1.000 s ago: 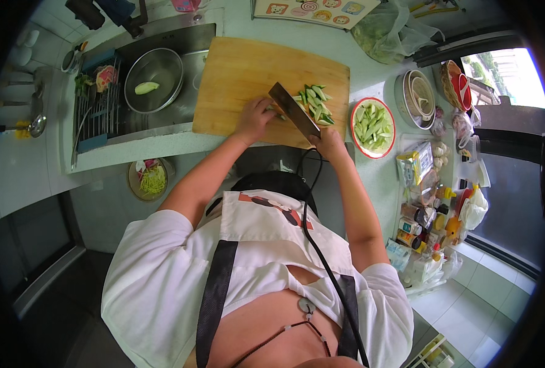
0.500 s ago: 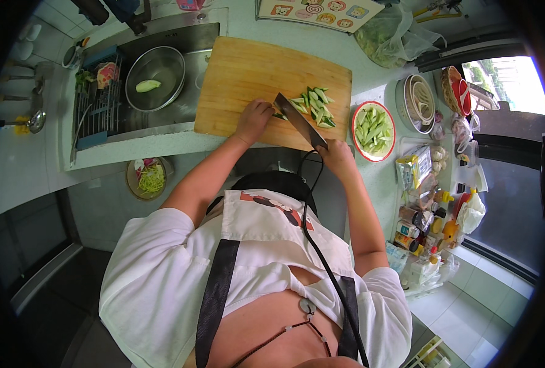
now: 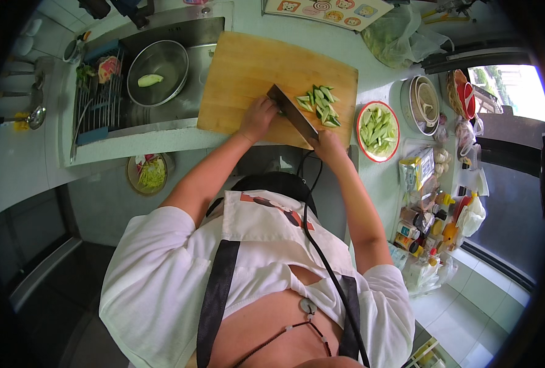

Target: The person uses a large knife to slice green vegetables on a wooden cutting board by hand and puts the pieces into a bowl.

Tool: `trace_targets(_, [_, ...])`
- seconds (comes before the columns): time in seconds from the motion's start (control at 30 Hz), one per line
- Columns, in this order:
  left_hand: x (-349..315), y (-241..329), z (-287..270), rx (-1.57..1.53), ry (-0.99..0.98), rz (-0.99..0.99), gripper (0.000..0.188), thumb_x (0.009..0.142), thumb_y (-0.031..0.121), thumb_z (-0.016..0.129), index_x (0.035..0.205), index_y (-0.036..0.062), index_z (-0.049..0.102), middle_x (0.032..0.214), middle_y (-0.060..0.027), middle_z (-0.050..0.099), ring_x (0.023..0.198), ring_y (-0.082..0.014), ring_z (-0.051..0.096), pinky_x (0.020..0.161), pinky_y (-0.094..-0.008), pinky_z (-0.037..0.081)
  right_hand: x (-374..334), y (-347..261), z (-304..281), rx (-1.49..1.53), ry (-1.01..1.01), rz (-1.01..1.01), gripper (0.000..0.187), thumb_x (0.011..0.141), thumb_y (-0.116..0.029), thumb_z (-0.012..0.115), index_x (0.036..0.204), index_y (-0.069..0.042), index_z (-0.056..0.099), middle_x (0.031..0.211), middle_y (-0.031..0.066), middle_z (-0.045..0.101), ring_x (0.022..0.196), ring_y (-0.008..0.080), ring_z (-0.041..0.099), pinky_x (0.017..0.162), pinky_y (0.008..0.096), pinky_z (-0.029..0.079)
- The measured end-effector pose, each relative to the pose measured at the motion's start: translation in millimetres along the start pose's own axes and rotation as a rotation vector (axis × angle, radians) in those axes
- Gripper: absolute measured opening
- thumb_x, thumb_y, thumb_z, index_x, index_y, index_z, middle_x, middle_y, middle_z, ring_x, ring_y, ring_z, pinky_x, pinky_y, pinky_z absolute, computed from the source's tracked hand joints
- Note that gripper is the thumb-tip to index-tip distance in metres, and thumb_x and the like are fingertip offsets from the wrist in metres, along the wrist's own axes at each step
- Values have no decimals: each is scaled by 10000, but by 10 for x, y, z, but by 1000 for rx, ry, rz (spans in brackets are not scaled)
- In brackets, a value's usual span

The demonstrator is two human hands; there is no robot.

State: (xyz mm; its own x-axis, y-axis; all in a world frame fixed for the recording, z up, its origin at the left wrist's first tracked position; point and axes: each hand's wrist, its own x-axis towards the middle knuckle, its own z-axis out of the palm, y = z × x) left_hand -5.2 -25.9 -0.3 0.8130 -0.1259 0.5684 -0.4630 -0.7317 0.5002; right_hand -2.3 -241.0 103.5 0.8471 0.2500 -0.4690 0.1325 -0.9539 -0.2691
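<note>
My right hand (image 3: 327, 146) grips the handle of a kitchen knife (image 3: 293, 115) with a broad dark blade, which slants across the wooden cutting board (image 3: 248, 61). Left of the blade, my left hand (image 3: 258, 118) rests on the board with curled fingers. They hold a green piece of cucumber, mostly hidden by fingers and knife. Right of the blade lies a small heap of cut cucumber pieces (image 3: 321, 104) with dark green skin. Just past the board's right edge, a red-rimmed plate (image 3: 360, 140) is filled with pale green cut pieces (image 3: 378, 130).
At left, a metal bowl (image 3: 177, 61) holding a pale green vegetable (image 3: 150, 80) sits in the sink (image 3: 214, 37) beside a dish rack (image 3: 98, 113). Nested strainers (image 3: 424, 105) and several seasoning bottles (image 3: 410, 230) stand at right. Below the counter is a bowl of green shreds (image 3: 152, 174).
The knife has shifted left, closer to my left fingers, and its blade now stands apart from the cut heap. The whole view has moved slightly.
</note>
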Motion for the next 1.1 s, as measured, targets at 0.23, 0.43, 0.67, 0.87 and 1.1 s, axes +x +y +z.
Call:
trace_targets(0.23, [-49,-45,6,-43,32,2,177,647,0,604,820,41,603,915,-94,555,908,-306,518,765,-392,464,176,79,98,73,103,-40,336,797,-286,640,863,42,622,831,275,612,814,407,604,710,459,476])
trace_targets(0.43, [-83,8,-33,-30,-2,-31,172,665,29,556,827,47,614,942,-82,567,924,-282,526,766,-362,475,-61,133,58,71,169,-108,309,794,-268,644,890,26,625,796,258,615,770,418,598,686,474,473])
trace_targets(0.67, [-77,23,-63,-20,-22,-16,232,635,6,563,858,43,619,975,-79,573,946,-284,515,796,-366,476,-184,55,-26,-57,71,-37,292,817,-279,611,895,2,628,815,233,626,797,406,603,730,484,478])
trace_targets(0.87, [-107,-1,-52,-26,-31,-8,192,657,3,582,837,55,623,965,-73,583,936,-284,521,780,-369,476,7,9,144,-51,110,-72,347,799,-304,639,781,42,628,774,261,611,749,422,599,669,472,476])
trace_targets(1.1, [-60,52,-126,-5,11,-2,160,649,1,605,799,54,624,896,-62,599,865,-268,537,724,-358,477,286,178,264,166,112,-87,262,775,-241,664,810,19,653,761,216,634,716,349,631,663,411,483])
